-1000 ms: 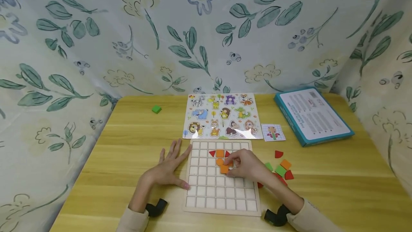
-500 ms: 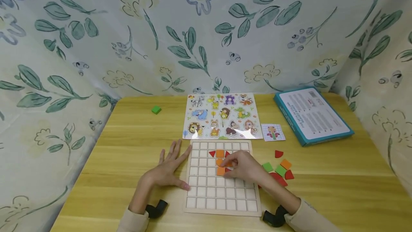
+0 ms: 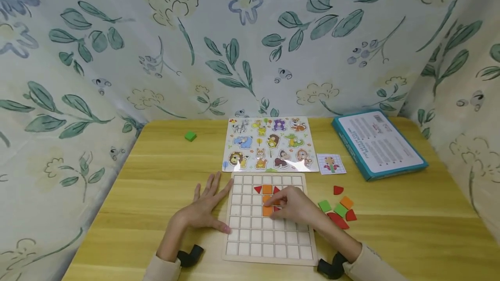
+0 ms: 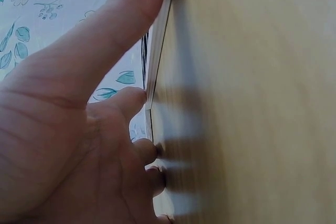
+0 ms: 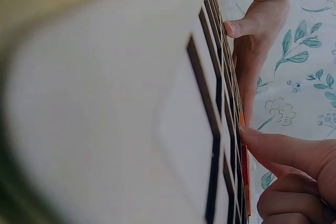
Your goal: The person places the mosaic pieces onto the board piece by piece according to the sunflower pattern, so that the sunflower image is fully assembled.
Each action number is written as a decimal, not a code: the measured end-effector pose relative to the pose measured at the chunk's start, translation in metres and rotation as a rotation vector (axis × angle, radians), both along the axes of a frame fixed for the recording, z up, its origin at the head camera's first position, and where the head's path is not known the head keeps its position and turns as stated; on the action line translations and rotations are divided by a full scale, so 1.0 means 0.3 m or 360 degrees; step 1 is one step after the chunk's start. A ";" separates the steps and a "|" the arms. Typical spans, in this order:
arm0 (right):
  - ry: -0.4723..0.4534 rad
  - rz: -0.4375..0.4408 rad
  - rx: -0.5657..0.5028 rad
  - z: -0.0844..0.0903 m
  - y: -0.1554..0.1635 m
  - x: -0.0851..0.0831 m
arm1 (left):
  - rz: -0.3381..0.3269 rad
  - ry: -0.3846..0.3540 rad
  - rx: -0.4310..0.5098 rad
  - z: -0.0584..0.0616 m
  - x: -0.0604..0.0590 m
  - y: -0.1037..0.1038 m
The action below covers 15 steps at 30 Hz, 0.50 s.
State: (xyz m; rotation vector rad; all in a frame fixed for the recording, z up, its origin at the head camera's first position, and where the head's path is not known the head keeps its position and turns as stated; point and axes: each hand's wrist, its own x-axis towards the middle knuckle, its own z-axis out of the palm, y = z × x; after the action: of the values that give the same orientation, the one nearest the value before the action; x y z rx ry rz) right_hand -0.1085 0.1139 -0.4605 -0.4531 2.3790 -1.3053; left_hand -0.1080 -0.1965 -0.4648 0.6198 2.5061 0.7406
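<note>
Fingers (image 3: 278, 196) of the right hand (image 3: 295, 205) are working low over the wooden grid board (image 3: 269, 261). Index and thumb are standing slightly apart at an orange square (image 3: 267, 212), the others curling under the palm. The index tip is reaching the square's far edge, the thumb tip its near right corner; whether they are pinching or only nudging, I cannot tell. The square is lying beneath those tips, apparently in its cell or nearly so.

Just beyond the index tip, another orange piece (image 3: 266, 199) is showing, partly covered; farther out, a second orange square (image 3: 267, 189) is sitting between two red triangles (image 3: 258, 190).

The left hand (image 3: 201, 211) is splaying wide, holding nothing, thumb and index tips touching the board's left edge (bracing it, I judge).

Doing this well: the index ought to be pressing lightly on the square's middle, the thumb guiding its side until the edges are matching the grooves. Lifting straight up would be safest; dragging sideways could be shifting the neighbours. Loose pieces (image 3: 340, 210) are lying right of these fingers, near the forearm; beyond, the pattern card (image 3: 331, 164) is offering a check.
</note>
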 end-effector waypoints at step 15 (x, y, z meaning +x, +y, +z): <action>-0.0004 -0.0042 0.0048 0.028 0.137 0.000 | 0.0005 0.0003 -0.0012 -0.001 0.005 -0.002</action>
State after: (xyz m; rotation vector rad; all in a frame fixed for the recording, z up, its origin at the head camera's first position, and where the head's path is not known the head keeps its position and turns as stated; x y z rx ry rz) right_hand -0.1085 0.1552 -0.4521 -0.4121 2.4072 -1.2787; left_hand -0.1065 -0.1972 -0.4650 0.6139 2.5109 0.7318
